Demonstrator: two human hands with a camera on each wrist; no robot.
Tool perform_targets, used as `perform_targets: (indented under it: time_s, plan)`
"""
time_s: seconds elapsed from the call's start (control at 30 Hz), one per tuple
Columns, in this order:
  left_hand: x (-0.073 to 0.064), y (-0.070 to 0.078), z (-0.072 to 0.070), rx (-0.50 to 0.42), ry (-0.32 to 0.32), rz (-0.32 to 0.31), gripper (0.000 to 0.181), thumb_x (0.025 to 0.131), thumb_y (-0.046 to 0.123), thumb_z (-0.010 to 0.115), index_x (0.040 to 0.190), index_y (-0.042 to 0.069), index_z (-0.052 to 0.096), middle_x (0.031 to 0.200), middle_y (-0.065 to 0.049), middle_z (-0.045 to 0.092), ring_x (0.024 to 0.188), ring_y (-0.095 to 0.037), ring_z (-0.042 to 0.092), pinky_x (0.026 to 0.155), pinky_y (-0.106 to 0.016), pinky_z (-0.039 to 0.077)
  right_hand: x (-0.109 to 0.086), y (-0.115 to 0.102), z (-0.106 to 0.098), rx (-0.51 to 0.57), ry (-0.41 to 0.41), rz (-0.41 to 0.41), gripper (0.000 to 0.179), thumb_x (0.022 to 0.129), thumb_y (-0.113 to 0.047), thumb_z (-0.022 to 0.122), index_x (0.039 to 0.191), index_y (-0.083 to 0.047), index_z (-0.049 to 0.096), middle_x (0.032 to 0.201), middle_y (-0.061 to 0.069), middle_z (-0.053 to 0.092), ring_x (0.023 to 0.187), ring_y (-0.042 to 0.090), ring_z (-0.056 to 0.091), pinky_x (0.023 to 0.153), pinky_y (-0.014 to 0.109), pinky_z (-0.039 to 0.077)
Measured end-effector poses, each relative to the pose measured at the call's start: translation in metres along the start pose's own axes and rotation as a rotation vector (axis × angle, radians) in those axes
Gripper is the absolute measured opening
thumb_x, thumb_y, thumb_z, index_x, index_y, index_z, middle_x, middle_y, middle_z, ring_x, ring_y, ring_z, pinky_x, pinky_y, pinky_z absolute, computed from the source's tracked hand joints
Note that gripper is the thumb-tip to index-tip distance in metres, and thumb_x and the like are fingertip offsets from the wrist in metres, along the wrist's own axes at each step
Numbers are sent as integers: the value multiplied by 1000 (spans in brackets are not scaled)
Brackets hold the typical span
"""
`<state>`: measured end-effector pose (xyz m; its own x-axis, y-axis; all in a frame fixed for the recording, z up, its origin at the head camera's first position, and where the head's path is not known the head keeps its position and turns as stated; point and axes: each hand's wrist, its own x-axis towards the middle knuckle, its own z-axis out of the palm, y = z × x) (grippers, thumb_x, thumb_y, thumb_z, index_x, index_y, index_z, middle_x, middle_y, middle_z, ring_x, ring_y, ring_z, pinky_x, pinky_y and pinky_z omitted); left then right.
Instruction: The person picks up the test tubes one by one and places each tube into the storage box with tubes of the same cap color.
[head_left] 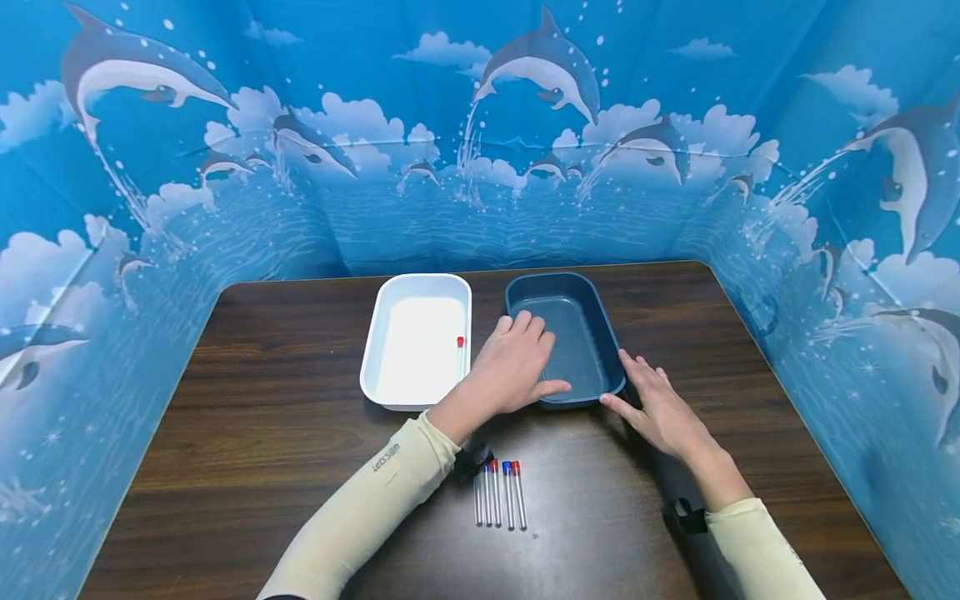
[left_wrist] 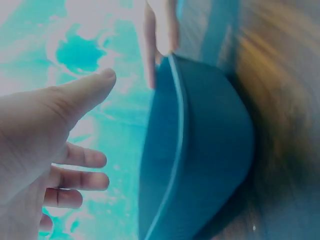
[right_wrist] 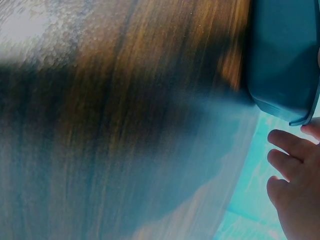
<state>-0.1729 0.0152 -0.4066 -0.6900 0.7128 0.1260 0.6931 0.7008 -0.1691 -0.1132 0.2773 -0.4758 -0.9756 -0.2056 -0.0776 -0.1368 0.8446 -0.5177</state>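
Dolphin-print curtains point(head_left: 420, 225) back a wooden desk point(head_left: 277, 433) where the left hand point(head_left: 513, 367), loosely open and empty, hovers at a blue tray point(head_left: 573, 321) beside a white tray point(head_left: 412, 333), the spread right hand point(head_left: 662, 412) touching the blue tray.

The person wears close-fitting, pale yellow-cream sleeves: the left sleeve point(head_left: 360, 508) ends in a plain cuff just behind the left hand point(head_left: 513, 364), and the right sleeve point(head_left: 761, 546) ends likewise behind the right hand point(head_left: 663, 417). Small dark lettering point(head_left: 386, 457), angled along the fabric, marks the left sleeve near its cuff. A black wrist unit point(head_left: 472, 458) shows beneath the left wrist, and a second black fitting point(head_left: 687, 517) sits beside the right cuff; both hands are ungloved.
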Motion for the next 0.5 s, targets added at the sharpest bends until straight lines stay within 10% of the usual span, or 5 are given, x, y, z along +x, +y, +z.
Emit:
perform_targets:
  time_s: [0.3,0.5]
  plan:
    - [-36,19,-27,-164,249,197,40,98,53,49,106,17,63,95,2,50,80,-14,42,64,-27,37,-1,1,0,5,12,-6,90,95,-60,51,158,-11,13,158,20,22,147,37,14,115,52,7]
    - [-61,24,-23,-289,236,199,33,96,49,55,107,18,62,92,5,45,74,-10,40,55,-20,34,0,0,1,2,10,-1,91,94,-62,51,158,-11,12,159,20,22,147,37,13,115,51,6]
